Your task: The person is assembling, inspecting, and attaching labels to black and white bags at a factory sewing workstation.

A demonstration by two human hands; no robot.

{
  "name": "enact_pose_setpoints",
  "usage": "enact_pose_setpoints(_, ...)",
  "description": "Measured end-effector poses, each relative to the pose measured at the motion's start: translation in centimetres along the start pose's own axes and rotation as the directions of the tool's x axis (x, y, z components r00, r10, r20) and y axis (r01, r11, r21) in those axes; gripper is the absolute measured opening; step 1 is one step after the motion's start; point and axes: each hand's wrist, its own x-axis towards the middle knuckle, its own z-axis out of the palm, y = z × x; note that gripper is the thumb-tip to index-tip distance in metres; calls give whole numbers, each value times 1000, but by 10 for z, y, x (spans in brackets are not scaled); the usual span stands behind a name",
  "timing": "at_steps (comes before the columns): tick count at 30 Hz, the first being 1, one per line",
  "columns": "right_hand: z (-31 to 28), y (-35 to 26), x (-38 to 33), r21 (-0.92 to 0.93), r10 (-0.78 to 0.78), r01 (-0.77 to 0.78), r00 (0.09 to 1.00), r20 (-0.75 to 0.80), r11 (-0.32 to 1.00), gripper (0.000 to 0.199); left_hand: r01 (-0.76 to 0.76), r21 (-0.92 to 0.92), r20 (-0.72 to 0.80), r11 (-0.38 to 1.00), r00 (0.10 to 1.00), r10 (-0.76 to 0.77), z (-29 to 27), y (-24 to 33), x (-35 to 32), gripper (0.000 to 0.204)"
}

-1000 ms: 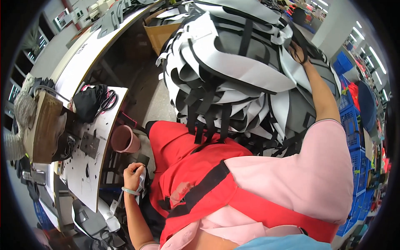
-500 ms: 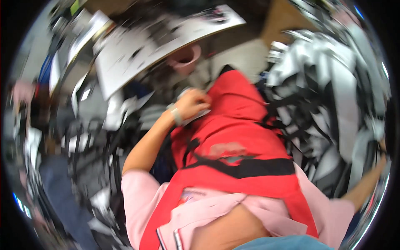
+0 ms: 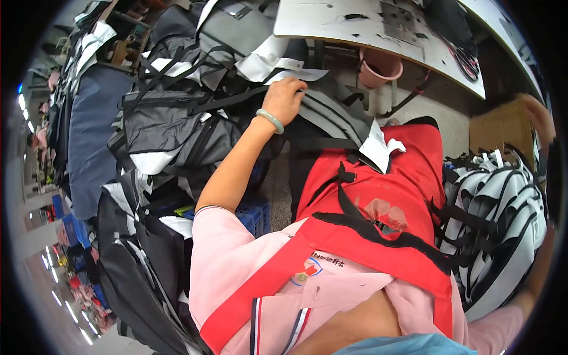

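Note:
My left hand, with a pale bangle at its wrist, is closed on the end of a grey fabric bag piece with black edging. The piece stretches from these fingers towards the red apron over my lap. At its near end a white tag lies against the apron. My right hand is raised at the far right, beside a cardboard box. It is smeared and dark at the picture's rim, so its fingers cannot be made out.
Grey and black bags with straps are heaped to the left, near a blue crate. White-grey bag pieces are stacked at my right. Ahead stands a white worktable, with a pink bucket below its edge.
The view has swung left and sharpened. The grey piece now shows clearly, running from my left hand to the apron. My right hand has come up at the right rim.

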Motion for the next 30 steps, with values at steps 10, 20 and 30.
enact_pose_setpoints(10, 292, -178, 175, 287, -660, 604, 733, 168, 744, 39, 562, -560, -156, 608, 649, -744, 53, -48, -60, 39)
enact_pose_setpoints(20, 296, -125, 135, 535, -372, 595, 799, -472, 599, 21, 261, -922, 376, -285, 776, -506, 64, -34, 9, 22)
enact_pose_setpoints(30, 147, -142, 74, 35, -788, 870, 461, -408, 492, 24, 515, -857, 515, 17, 857, 3, 19, 120, -41, 29)
